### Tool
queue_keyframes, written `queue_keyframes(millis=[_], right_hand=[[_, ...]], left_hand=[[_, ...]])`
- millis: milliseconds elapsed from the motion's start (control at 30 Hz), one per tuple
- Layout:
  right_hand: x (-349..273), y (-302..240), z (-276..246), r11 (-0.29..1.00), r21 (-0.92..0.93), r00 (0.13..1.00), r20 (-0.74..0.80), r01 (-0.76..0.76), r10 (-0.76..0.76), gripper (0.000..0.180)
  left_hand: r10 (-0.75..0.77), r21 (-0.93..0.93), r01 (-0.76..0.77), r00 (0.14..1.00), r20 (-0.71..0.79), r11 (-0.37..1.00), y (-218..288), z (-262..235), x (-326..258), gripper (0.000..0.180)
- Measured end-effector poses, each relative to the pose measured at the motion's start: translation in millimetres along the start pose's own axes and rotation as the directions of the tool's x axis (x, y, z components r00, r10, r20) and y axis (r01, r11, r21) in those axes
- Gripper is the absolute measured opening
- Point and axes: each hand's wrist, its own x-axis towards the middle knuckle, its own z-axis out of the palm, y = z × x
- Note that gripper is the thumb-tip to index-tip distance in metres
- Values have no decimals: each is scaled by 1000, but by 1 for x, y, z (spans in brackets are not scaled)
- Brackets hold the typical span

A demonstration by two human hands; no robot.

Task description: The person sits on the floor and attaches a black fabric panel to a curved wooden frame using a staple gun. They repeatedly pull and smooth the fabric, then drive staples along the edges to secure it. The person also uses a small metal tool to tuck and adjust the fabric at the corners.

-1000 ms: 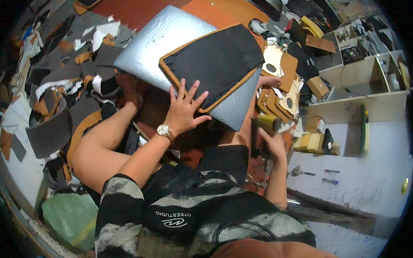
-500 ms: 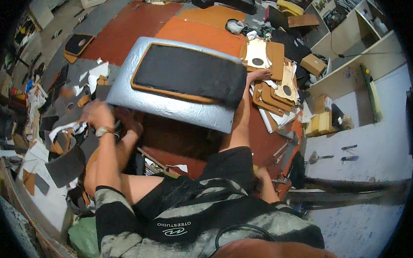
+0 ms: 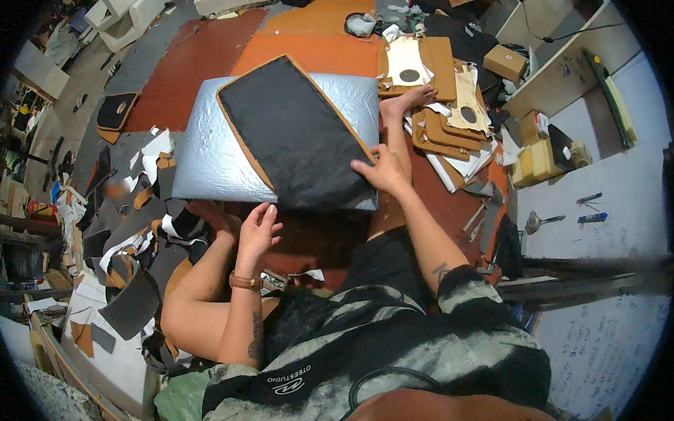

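Observation:
A black fabric panel (image 3: pixel 297 123) with a tan border lies slanted across a silver foil-covered block (image 3: pixel 208 144) in front of me. My right hand (image 3: pixel 386 170) is closed on the panel's right edge, thumb on top and fingers beyond the edge. My left hand (image 3: pixel 260 229) is just below the panel's near left corner, its fingers loosely bent and apart. Its fingertips come close to that corner and the block's near edge; whether they touch is hard to tell. The panel's near end hangs over the block's front edge.
Tan panels (image 3: pixel 438 129) and cream pieces with dark ovals are stacked at right. Dark, tan and white scraps (image 3: pixel 134 255) litter the left side. A smaller black-and-tan panel (image 3: pixel 116 114) lies far left. Shelving (image 3: pixel 547 62) and a white board (image 3: pixel 596 179) line the right.
The panel has turned clockwise on the block, its near end now toward me. My right hand came up from beside my thigh to its edge. My left hand moved right from the scraps.

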Motion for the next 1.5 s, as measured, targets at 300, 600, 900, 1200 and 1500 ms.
queue_keyframes(millis=[300,600,900,1200,1500], right_hand=[[-126,0,52,567,780,958,146,-266,248,41],[-134,1,44,974,223,997,-77,37,-20,38],[-96,-1,9,889,11,883,114,458,-456,43],[-64,7,-3,542,-167,567,253,823,-784,46],[-55,15,7,442,-181,473,201,879,-858,31]], left_hand=[[345,107,-328,893,-288,939,-30,-10,16,55],[17,58,-10,993,-120,998,-17,-26,1,39],[480,533,-287,835,-268,796,4,-27,10,65],[557,801,-592,637,532,-88,15,-26,5,68],[634,770,-629,554,540,-106,-7,-27,14,58]])
